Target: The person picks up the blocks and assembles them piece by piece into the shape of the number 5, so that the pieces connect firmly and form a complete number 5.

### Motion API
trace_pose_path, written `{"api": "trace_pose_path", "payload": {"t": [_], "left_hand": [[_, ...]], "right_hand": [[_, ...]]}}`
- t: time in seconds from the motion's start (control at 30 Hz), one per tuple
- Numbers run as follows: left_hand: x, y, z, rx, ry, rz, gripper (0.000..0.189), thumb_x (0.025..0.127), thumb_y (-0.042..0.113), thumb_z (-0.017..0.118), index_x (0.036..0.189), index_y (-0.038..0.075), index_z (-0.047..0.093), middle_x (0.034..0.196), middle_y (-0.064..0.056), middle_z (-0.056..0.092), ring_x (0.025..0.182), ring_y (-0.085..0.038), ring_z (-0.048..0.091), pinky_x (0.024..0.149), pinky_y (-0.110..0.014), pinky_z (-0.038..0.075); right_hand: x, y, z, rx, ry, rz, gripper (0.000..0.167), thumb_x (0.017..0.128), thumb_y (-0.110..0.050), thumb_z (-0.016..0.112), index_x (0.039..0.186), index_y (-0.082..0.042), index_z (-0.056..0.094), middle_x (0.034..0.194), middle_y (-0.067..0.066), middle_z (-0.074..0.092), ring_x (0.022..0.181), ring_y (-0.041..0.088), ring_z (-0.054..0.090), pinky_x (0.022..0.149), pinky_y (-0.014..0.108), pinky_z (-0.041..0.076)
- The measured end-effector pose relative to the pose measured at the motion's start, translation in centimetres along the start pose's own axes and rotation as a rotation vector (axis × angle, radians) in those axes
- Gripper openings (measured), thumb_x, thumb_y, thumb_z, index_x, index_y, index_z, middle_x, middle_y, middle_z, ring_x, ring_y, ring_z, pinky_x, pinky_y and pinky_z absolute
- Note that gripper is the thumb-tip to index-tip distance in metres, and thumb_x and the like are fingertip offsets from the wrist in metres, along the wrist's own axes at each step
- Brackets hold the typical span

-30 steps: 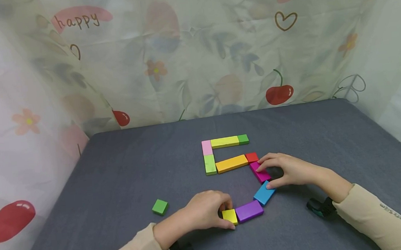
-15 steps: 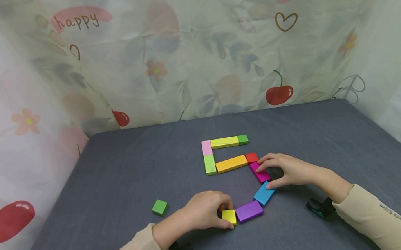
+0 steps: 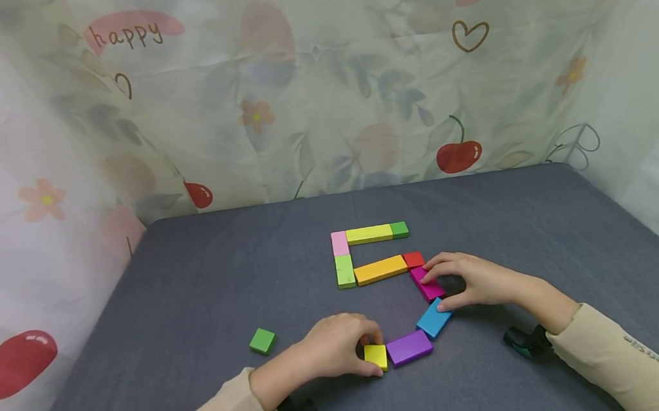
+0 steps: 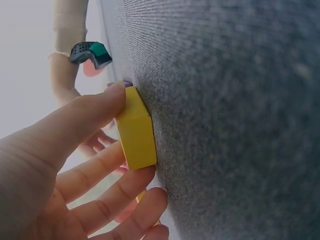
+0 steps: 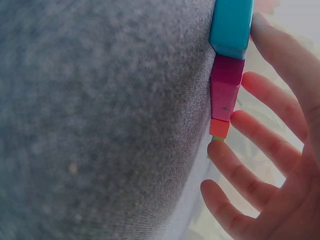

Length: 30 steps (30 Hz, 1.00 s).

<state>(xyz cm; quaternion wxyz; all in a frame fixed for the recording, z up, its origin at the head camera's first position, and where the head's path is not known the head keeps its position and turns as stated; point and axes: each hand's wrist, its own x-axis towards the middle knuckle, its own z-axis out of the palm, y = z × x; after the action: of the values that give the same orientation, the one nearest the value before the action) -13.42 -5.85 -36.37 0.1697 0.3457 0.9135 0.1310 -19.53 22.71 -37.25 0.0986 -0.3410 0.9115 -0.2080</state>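
Note:
My left hand (image 3: pixel 343 345) pinches a small yellow block (image 3: pixel 376 358) between thumb and fingers; the left wrist view shows the thumb on one side of the yellow block (image 4: pixel 136 135). Just to its right, across a narrow gap, lies a purple block (image 3: pixel 410 348). A blue block (image 3: pixel 433 320) angles up from the purple one to a magenta block (image 3: pixel 427 283). My right hand (image 3: pixel 477 278) rests at these two, thumb at the blue block (image 5: pixel 231 25) and loosely spread fingers along the magenta block (image 5: pixel 226 90). A red block (image 3: pixel 413 259) touches the magenta one's far end.
From the red block the row continues with an orange block (image 3: pixel 381 270), a light green block (image 3: pixel 345 271), a pink block (image 3: pixel 339 243), a long yellow block (image 3: pixel 369 234) and a green block (image 3: pixel 400 229). A loose green block (image 3: pixel 263 341) lies left on the dark cloth-covered table (image 3: pixel 224 272).
My left hand and the small yellow block have shifted slightly left, leaving a thin gap to the purple block. The right hand and the other blocks have stayed in place.

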Motion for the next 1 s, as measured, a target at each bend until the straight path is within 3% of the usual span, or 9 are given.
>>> {"api": "trace_pose_path", "payload": {"t": [0.23,0.43,0.63,0.83,1.0], "left_hand": [[-0.4,-0.6,-0.5,-0.059,0.037,-0.006,0.039,0.072,0.044,0.077,0.104,0.023,0.068,0.087,0.011,0.063,0.078,-0.001,0.053,0.066,-0.017,0.044],[-1.5,-2.2,-1.6,-0.095,0.062,0.003,0.037,0.075,0.039,0.076,0.105,0.019,0.067,0.094,0.006,0.066,0.085,-0.007,0.057,0.073,-0.023,0.048],[-3.2,-5.3,-2.7,-0.165,0.010,0.020,0.039,0.078,0.037,0.074,0.111,0.016,0.065,0.103,0.004,0.065,0.095,-0.011,0.058,0.085,-0.030,0.049],[-5.7,-9.1,-3.5,-0.203,0.090,-0.003,0.041,0.079,0.037,0.073,0.110,0.012,0.065,0.104,-0.001,0.066,0.097,-0.019,0.060,0.085,-0.039,0.050],[-7.9,-11.7,-4.1,-0.260,0.129,-0.057,0.043,0.076,0.039,0.074,0.108,0.011,0.065,0.105,-0.003,0.066,0.099,-0.022,0.061,0.086,-0.039,0.050]], "right_hand": [[-0.1,0.1,0.1,-0.003,0.002,0.001,0.046,0.077,-0.040,0.073,0.117,-0.017,0.063,0.128,0.007,0.055,0.118,0.029,0.051,0.097,0.053,0.043],[-0.1,0.1,0.1,0.001,-0.008,0.019,0.048,0.077,-0.042,0.073,0.117,-0.018,0.063,0.128,0.008,0.054,0.119,0.030,0.050,0.097,0.054,0.043],[0.0,0.1,0.1,0.002,-0.007,0.015,0.047,0.077,-0.042,0.073,0.117,-0.018,0.063,0.128,0.007,0.054,0.119,0.030,0.050,0.097,0.053,0.043],[0.0,0.2,0.0,0.000,-0.008,0.012,0.047,0.077,-0.041,0.073,0.116,-0.018,0.063,0.128,0.007,0.054,0.119,0.030,0.050,0.097,0.053,0.043],[0.0,0.2,0.0,0.007,-0.013,0.017,0.048,0.077,-0.043,0.072,0.117,-0.018,0.063,0.128,0.007,0.054,0.119,0.030,0.050,0.097,0.053,0.043]]}}
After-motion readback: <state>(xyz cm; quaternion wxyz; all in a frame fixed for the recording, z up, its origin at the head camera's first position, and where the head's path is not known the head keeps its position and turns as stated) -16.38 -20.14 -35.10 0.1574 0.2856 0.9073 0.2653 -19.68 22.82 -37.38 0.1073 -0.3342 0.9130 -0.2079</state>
